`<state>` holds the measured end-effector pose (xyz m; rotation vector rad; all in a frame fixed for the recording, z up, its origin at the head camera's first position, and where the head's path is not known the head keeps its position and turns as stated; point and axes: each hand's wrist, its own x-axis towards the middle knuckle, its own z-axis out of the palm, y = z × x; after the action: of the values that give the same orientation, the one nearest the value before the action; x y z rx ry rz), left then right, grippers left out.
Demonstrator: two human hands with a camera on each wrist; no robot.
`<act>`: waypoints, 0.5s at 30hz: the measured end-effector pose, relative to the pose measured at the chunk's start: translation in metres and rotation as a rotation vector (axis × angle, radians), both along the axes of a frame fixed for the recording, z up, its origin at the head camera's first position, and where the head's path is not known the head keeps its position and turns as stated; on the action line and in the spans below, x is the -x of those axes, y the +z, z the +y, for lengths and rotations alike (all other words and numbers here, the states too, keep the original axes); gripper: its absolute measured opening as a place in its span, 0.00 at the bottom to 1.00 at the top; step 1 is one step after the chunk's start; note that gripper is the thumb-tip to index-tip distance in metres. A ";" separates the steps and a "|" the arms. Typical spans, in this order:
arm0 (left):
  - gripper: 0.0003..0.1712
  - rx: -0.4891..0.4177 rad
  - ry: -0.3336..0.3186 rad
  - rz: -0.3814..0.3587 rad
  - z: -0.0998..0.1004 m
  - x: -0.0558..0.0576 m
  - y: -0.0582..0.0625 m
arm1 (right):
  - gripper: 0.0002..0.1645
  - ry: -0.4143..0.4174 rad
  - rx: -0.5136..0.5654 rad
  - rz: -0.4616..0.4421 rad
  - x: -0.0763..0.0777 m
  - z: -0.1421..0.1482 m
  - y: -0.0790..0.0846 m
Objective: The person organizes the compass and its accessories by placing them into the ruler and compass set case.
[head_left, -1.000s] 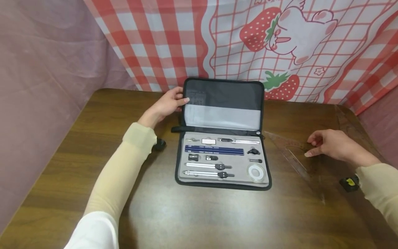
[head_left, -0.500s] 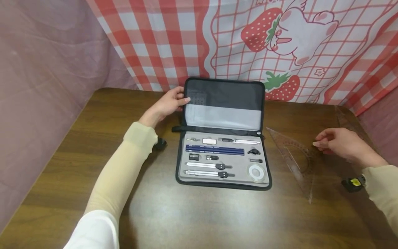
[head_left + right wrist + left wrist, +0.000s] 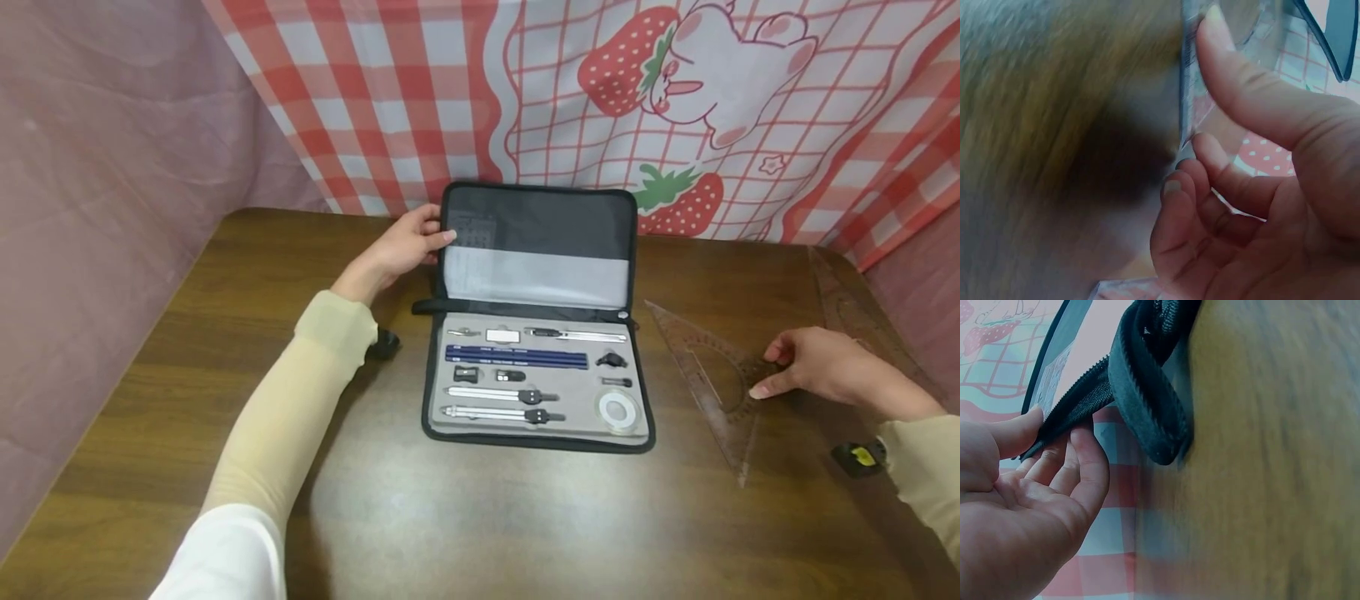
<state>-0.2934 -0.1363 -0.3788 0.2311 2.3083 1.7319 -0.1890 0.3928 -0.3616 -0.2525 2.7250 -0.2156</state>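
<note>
An unzipped black case (image 3: pixel 538 442) lies open in the head view, its lid raised toward the back. My left hand (image 3: pixel 411 242) pinches the lid's left edge; in the left wrist view the thumb and fingers grip its zipper edge (image 3: pixel 1072 400). To the right of the case lies a clear triangular set square (image 3: pixel 708 392). My right hand (image 3: pixel 821 371) holds its right corner, thumb on one side and curled fingers on the other. In the right wrist view the thumb (image 3: pixel 1241 81) lies against the set square's face, with fingers bent at the edge.
The case's grey tray holds blue pencils (image 3: pixel 517 357), compasses (image 3: pixel 502 414), a white eraser (image 3: pixel 502 336), a sharpener (image 3: pixel 466 374) and a round white-centred disc (image 3: pixel 617 410). Another clear triangle (image 3: pixel 843 296) lies at the table's back right. A checked strawberry curtain (image 3: pixel 397 83) hangs behind the table.
My right hand drew back rightward from the set square, then returned to its right corner. The set square lies flatter and has turned slightly. My left hand has stayed on the lid.
</note>
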 end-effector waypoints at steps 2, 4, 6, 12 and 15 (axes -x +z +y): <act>0.23 0.002 -0.003 0.001 0.000 0.000 0.000 | 0.42 -0.002 0.006 -0.001 0.000 0.000 0.000; 0.23 0.000 -0.005 -0.001 0.000 0.001 0.000 | 0.41 -0.001 0.015 -0.008 0.000 0.000 0.000; 0.23 -0.001 -0.006 -0.001 0.000 0.001 0.000 | 0.40 0.004 0.024 -0.013 0.000 0.001 0.000; 0.23 0.003 -0.009 0.003 -0.001 0.000 0.001 | 0.33 0.007 0.072 0.002 -0.002 -0.003 -0.001; 0.23 0.005 -0.011 0.005 -0.001 0.000 0.001 | 0.35 0.006 0.095 0.037 -0.007 -0.013 -0.001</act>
<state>-0.2933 -0.1372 -0.3777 0.2470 2.3100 1.7223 -0.1815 0.3800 -0.3627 -0.2934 2.7534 -0.3431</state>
